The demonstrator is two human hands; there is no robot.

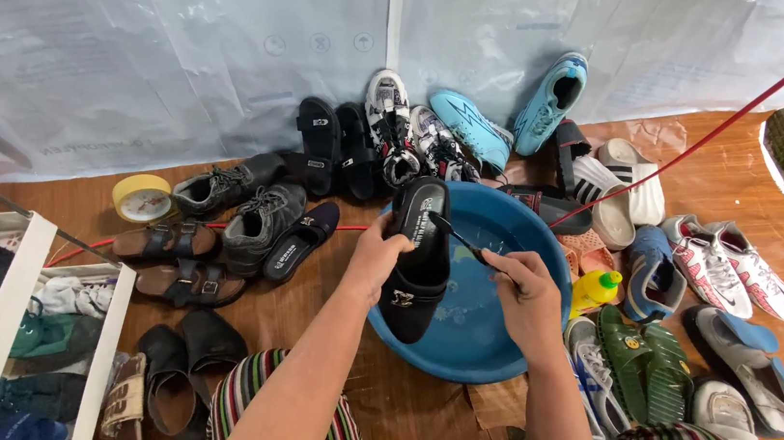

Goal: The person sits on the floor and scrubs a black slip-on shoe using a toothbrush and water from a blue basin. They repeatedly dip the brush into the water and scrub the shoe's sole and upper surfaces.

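Two hands were busy over the blue basin, which sat on the wooden floor right in front of the person's striped lap. Left hand had its grip wrapped around the side of a black slipper, holding it tilted, toe end up toward 12 o'clock and heel down in the basin, probably so drips fell back in. Right hand was clenched on a thin dark brush, with the bristle end touching the slipper's upper edge; that angle let it scrub across the strap.

At 3 o'clock from the basin, a yellow bottle with a green cap stood just beside the rim, easy to grab. Green clogs and white sneakers lay further right. At 9 o'clock sat brown sandals and dark flat shoes, with a white rack of clothes beyond.

Further out at 12 o'clock, more pairs lined up against the plastic sheet: black sandals, teal boots. A yellow tape roll sat at 10 o'clock.
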